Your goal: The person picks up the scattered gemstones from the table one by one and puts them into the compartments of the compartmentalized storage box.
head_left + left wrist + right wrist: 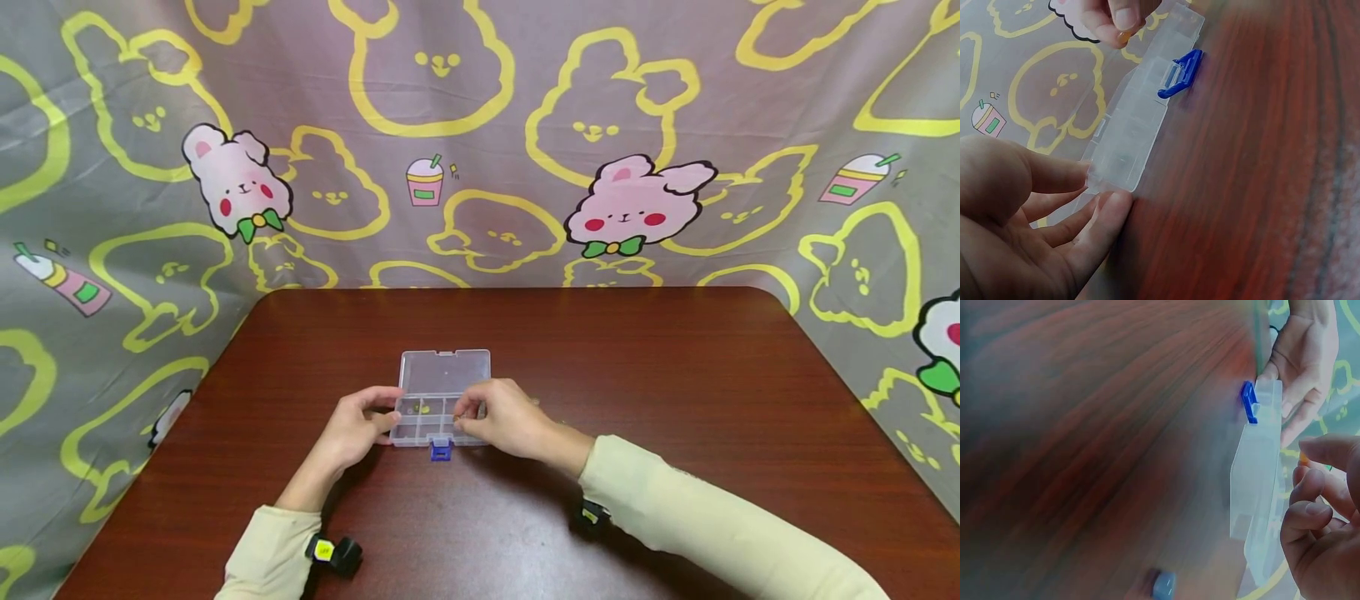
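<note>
The left sleeve [272, 546] was pale cream, with a black, yellow-labelled left camera [345, 557] just beside it. Well right of that sleeve was a matching right sleeve [697, 510] with a black, yellow-marked right camera [592, 513].

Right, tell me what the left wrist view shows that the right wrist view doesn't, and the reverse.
Only the left wrist view clearly shows a printed drink cup on the patterned cloth.

Only the right wrist view shows a small bluish-grey item on the table, too blurred to identify.

Both show the left hand holding the clear box, its blue latch, and the right hand pinching a small orange piece.
</note>
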A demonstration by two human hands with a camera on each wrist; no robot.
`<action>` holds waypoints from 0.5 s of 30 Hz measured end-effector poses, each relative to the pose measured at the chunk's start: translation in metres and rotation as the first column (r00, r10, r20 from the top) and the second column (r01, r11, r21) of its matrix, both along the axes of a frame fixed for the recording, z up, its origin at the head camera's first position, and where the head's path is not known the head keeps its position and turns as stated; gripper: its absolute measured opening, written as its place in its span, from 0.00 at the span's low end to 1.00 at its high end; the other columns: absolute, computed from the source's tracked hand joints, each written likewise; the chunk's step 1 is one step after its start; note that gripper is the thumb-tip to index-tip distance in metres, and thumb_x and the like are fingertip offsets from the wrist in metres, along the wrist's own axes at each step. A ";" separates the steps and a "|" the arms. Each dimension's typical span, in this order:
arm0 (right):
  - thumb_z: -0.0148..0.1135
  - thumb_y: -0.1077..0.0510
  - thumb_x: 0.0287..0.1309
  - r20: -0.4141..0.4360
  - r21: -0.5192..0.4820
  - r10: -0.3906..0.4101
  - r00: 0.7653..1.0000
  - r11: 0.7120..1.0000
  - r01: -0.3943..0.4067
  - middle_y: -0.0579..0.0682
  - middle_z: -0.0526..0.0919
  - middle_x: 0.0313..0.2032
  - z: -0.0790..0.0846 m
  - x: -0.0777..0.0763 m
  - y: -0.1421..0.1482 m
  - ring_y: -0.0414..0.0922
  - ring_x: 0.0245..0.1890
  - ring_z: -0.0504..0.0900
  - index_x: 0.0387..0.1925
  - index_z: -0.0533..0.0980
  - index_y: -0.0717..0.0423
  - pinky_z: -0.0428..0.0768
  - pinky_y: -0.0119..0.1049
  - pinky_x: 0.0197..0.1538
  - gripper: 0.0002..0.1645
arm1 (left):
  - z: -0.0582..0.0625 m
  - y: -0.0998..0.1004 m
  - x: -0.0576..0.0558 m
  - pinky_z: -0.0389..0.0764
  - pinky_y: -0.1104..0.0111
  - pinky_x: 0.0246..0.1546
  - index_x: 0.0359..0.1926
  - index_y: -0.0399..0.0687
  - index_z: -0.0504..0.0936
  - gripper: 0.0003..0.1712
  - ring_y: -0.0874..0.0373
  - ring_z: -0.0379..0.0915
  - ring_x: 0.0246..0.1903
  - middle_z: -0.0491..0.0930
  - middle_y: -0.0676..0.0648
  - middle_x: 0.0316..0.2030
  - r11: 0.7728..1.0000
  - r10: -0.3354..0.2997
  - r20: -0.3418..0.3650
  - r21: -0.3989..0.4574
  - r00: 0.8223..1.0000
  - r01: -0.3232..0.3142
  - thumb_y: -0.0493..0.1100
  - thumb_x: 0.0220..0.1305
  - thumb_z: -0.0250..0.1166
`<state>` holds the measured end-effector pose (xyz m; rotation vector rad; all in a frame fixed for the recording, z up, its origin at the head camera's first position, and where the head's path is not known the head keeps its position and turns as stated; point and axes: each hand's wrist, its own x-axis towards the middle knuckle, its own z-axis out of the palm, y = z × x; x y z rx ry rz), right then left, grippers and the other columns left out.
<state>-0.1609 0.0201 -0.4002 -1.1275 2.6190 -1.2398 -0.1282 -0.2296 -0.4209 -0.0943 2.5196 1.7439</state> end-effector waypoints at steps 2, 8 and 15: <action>0.72 0.63 0.52 -0.002 0.002 0.007 1.000 1.000 -0.007 0.37 0.79 0.23 0.000 0.000 -0.005 0.32 0.25 0.74 0.29 0.85 0.53 0.75 0.28 0.31 0.03 | 0.000 0.000 0.000 0.86 0.60 0.32 0.59 0.32 0.78 0.20 0.51 0.80 0.36 0.78 0.31 0.51 1.000 -0.003 0.001 0.000 1.000 0.003 0.26 0.65 0.61; 0.72 0.62 0.52 0.008 0.027 0.022 1.000 0.999 -0.022 0.37 0.80 0.23 0.003 0.001 -0.015 0.32 0.25 0.74 0.30 0.85 0.53 0.74 0.28 0.31 0.02 | 0.000 -0.001 0.000 0.86 0.59 0.31 0.59 0.31 0.78 0.20 0.51 0.80 0.36 0.78 0.31 0.51 1.000 -0.015 -0.003 0.013 1.000 0.015 0.26 0.66 0.61; 0.72 0.63 0.54 0.009 0.026 0.048 0.999 0.998 -0.049 0.39 0.81 0.24 0.003 0.000 -0.026 0.31 0.25 0.75 0.30 0.85 0.54 0.75 0.27 0.31 0.02 | 0.002 -0.002 0.000 0.87 0.59 0.32 0.59 0.31 0.78 0.19 0.50 0.80 0.37 0.78 0.30 0.51 0.999 -0.028 -0.005 0.022 1.000 0.028 0.27 0.67 0.61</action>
